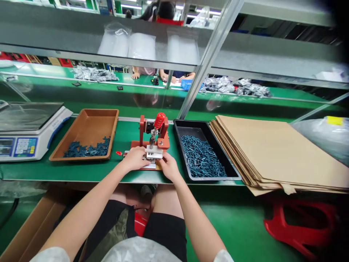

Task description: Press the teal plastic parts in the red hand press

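Red press (pixel 153 136) under two hands

The press stands in the middle of the green bench (pixel 95 173). The left hand (pixel 133 158) is curled down on its metal block (pixel 153 151). The right hand (pixel 169 166) is half open, with fingertips (pixel 164 156) at the block's right side. I cannot tell if it grips. To the left, a brown tray (pixel 89 125) holds dark blue bits (pixel 87 150). To the right, a black tray (pixel 188 126) holds blue bits (pixel 201 156).
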Demonstrator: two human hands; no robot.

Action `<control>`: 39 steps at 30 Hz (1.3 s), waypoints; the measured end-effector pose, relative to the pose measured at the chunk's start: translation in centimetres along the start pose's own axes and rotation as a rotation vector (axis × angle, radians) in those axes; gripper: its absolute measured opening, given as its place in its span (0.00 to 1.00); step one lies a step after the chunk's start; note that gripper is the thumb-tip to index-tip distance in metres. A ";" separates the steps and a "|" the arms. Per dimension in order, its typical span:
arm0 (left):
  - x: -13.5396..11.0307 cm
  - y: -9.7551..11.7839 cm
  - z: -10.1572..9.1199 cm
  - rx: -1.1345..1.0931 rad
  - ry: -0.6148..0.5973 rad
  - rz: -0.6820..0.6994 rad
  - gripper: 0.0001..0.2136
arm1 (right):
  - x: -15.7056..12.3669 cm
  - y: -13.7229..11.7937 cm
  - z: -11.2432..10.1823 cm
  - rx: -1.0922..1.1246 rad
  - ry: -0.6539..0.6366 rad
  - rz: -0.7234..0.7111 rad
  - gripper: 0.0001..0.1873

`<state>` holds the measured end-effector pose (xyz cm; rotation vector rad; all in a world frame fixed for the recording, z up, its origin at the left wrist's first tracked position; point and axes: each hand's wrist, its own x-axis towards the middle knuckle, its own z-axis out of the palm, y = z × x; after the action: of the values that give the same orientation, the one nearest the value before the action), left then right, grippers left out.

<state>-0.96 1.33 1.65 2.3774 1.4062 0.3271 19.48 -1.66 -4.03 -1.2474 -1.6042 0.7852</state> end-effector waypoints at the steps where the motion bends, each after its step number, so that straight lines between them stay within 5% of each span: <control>1: 0.0 0.0 0.1 0.007 0.010 0.004 0.14 | -0.1 -0.2 0.0 0.006 0.006 -0.010 0.10; 18: -1.1 0.0 1.2 0.030 0.132 0.065 0.10 | 1.0 0.1 2.0 0.020 -0.060 -0.004 0.12; 39: -1.5 0.2 1.9 0.038 0.203 0.085 0.10 | 0.5 0.1 2.1 -0.203 0.030 -0.139 0.12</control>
<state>-0.82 -0.45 0.00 2.4987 1.4100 0.5839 17.53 -1.03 -4.79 -1.2663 -1.7586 0.5247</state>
